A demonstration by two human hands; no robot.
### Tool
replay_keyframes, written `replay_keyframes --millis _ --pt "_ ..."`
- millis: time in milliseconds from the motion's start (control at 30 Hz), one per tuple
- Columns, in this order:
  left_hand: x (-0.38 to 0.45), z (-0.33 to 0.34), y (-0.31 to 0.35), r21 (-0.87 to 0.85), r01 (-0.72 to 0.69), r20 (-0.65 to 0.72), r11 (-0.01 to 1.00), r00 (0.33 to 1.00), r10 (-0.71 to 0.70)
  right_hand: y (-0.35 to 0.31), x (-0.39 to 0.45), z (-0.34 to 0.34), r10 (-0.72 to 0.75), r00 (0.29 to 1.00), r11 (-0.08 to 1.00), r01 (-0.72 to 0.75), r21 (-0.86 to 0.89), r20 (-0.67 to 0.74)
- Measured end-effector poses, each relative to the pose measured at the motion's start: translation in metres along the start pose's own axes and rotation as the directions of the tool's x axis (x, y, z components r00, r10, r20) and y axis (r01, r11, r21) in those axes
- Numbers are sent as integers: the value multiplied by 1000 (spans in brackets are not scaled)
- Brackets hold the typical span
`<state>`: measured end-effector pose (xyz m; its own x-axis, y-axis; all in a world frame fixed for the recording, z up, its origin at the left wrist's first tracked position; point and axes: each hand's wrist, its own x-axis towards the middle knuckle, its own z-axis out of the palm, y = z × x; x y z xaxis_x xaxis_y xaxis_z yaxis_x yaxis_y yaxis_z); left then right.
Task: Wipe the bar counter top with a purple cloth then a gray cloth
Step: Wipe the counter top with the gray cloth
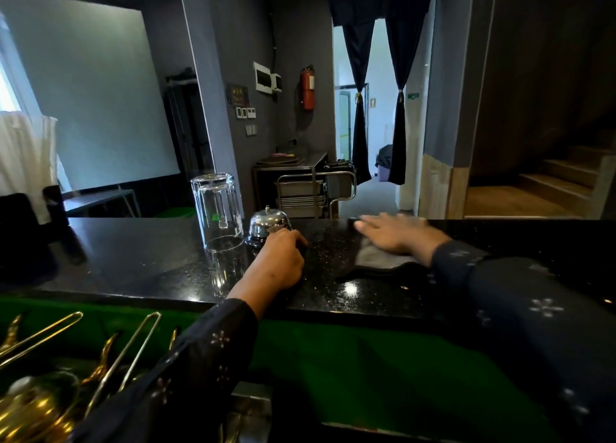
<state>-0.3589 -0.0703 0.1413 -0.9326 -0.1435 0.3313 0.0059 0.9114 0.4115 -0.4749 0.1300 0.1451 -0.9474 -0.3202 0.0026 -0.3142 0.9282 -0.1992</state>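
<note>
The bar counter top (150, 262) is glossy black stone running across the middle of the view. A gray cloth (376, 257) lies flat on it right of centre. My right hand (396, 234) presses on the cloth with flat, straight fingers, blurred by motion. My left hand (280, 264) rests on the counter with curled fingers touching the base of a chrome call bell (266, 224). I cannot tell whether it grips the bell. No purple cloth is visible.
An upturned clear glass (218, 211) stands left of the bell. A dark object (30, 239) sits at the counter's far left. Below the counter lie a green mat (350, 369) and gold utensils (50, 369). A metal trolley (313, 189) stands beyond.
</note>
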Motion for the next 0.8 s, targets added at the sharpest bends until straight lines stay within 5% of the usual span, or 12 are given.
replay_keyframes --millis 133,233,400,567,667,800 --pt "0 3 1 -5 1 6 1000 1000 -1 104 -6 -22 228 974 973 -228 -23 8" --pt "2 5 4 -1 9 -6 1000 1000 -9 114 -27 -30 339 941 940 -338 -37 8" --pt "3 2 4 -70 41 -4 997 999 -41 24 -18 -8 117 991 992 -120 -45 -63" --pt "-6 -5 11 -63 30 -80 998 996 -35 -100 -53 19 -178 982 982 181 -44 69" --pt "-14 -14 10 -76 70 -135 995 988 -80 -92 -77 23 -225 972 974 225 7 72" --pt "-28 -25 -1 -22 -11 5 1000 1000 11 -43 -93 9 -138 988 990 137 16 71"
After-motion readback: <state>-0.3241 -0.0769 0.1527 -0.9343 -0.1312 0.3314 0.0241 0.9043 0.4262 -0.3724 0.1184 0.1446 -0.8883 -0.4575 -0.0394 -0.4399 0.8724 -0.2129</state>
